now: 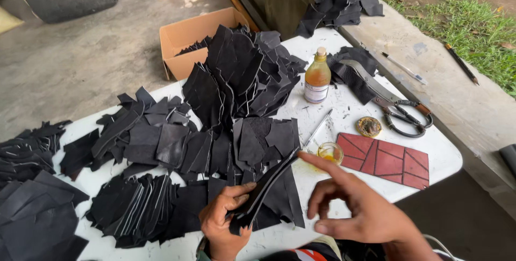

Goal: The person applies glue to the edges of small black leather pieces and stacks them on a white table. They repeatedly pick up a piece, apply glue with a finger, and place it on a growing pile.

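Observation:
My left hand grips a small stack of black leather pieces, held edge-up above the white table. My right hand hovers to the right of the stack with fingers spread and the index finger stretched toward its top end; it holds nothing. Just beyond that fingertip stands a small glass cup of yellow glue with a thin stick leaning in it.
Piles of cut black leather cover most of the table. A glue bottle, large scissors, a round lid and a red patterned panel lie at right. An open cardboard box sits behind.

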